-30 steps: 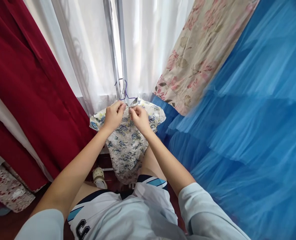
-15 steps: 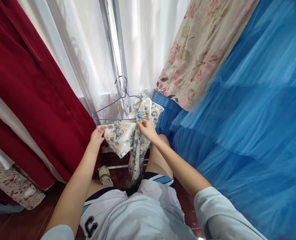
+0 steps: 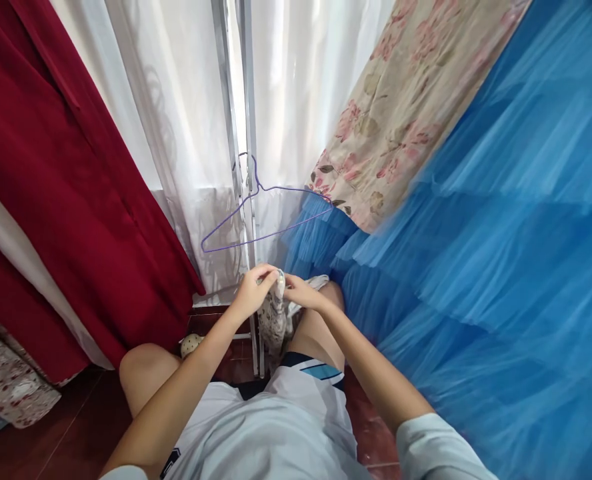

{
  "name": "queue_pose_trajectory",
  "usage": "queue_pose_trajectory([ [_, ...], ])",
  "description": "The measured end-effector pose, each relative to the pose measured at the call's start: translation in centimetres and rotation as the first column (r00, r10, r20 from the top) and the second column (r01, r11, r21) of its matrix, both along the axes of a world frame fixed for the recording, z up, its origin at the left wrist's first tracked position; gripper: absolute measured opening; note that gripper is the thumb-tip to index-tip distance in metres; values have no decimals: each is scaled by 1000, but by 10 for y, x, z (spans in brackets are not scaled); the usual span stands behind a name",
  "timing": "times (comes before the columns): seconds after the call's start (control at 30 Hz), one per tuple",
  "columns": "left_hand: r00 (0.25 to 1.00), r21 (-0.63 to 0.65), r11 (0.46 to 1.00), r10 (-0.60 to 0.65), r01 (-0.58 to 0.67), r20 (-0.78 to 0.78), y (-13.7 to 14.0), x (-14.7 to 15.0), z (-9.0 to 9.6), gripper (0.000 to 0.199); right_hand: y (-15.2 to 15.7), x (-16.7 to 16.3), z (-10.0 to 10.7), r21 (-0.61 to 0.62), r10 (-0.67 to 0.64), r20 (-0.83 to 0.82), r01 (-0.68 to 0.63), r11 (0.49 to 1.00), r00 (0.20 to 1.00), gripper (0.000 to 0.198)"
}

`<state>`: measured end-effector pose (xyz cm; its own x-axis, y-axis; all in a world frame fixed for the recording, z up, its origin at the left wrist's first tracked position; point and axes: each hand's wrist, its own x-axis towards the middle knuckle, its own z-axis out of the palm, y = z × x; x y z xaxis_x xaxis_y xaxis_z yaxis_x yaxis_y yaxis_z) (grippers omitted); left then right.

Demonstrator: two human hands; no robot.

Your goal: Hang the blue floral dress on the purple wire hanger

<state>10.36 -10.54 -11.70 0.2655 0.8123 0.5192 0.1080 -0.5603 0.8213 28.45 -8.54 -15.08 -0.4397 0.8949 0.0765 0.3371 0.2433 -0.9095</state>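
I see my left hand (image 3: 252, 291) and right hand (image 3: 301, 293) both pinched shut on the small bunched floral cotton garment (image 3: 275, 317), which hangs lengthwise between them, below the bare purple wire hanger (image 3: 266, 217)

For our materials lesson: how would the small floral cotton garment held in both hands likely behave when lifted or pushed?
The small floral cotton garment is probably floppy: it bunches and droops below the left hand and right hand. Likely light, since fingertips alone pinch it. Pushed, it would probably crumple rather than slide.
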Motion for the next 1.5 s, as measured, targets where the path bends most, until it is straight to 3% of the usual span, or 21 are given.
queue_pose_trajectory([
  [0.07,993,104,994,55,-44,-103,-8,2,9,25,-5,-6,10,-143,138,-133,-156,977,982,38],
  [0.13,987,136,987,104,-87,-123,-10,-2,18,23,-14,-11,19,-306,212,-315,-310,900,925,49],
  [0.2,995,9,1000,11,-10,-96,-10,-12,21,25,-23,-13,26,-402,198,-481,-415,816,854,56],
  [0.27,976,-243,948,-217,203,-33,-10,-26,17,34,-30,-13,33,-433,138,-618,-482,762,774,60],
  [0.33,913,-434,814,-403,387,58,-14,-40,6,43,-34,-10,42,-388,121,-678,-493,779,725,56],
  [0.4,881,-499,750,-468,434,62,-18,-54,-7,47,-35,-6,54,-317,156,-676,-475,821,720,45],
  [0.47,906,-480,803,-421,353,-38,-20,-69,-18,44,-33,-1,69,-266,185,-619,-425,865,764,38],
  [0.57,964,-306,951,-112,34,-239,-14,-94,-31,34,-20,3,96,-201,77,-471,-192,961,879,34],
  [0.63,952,-194,969,94,-155,-293,-6,-107,-37,29,-8,2,114,-106,-78,-424,36,994,903,30],
  [0.67,949,-177,966,132,-187,-285,-2,-110,-40,28,-3,0,122,-55,-149,-427,138,989,892,27],
  [0.73,976,-195,972,87,-127,-201,4,-109,-45,25,4,-8,134,15,-207,-440,237,971,874,22],
  [0.8,994,-194,981,-25,4,-109,6,-97,-49,33,2,-19,142,69,-128,-397,169,983,909,20],
  [0.9,988,-149,984,-115,99,-102,3,-71,-57,62,-14,-33,149,111,110,-268,-82,990,957,19],
  [0.97,979,-207,970,-156,127,-133,1,-58,-66,51,-25,-35,151,115,186,-206,-165,980,961,19],
  [1.03,978,-346,930,-171,121,-116,-2,-55,-77,36,-29,-28,154,123,160,-187,-139,983,969,20],
  [1.1,991,-444,892,-119,80,-61,-5,-61,-88,41,-25,-17,154,140,93,-180,-68,988,979,22],
  [1.17,998,-462,885,-57,50,-3,-9,-74,-95,43,-13,-5,152,199,32,-142,-3,980,989,21],
  [1.27,979,-534,842,34,81,202,-18,-94,-90,43,12,5,144,398,-133,-43,139,907,990,18],
  [1.37,909,-642,744,121,183,399,-30,-104,-71,54,37,0,135,573,-389,0,319,755,921,14],
  [1.43,890,-674,693,105,255,445,-40,-102,-57,60,54,-7,130,647,-464,14,346,679,885,12],
  [1.5,888,-688,650,42,323,457,-48,-97,-47,62,69,-13,124,693,-451,37,302,655,892,12],
])
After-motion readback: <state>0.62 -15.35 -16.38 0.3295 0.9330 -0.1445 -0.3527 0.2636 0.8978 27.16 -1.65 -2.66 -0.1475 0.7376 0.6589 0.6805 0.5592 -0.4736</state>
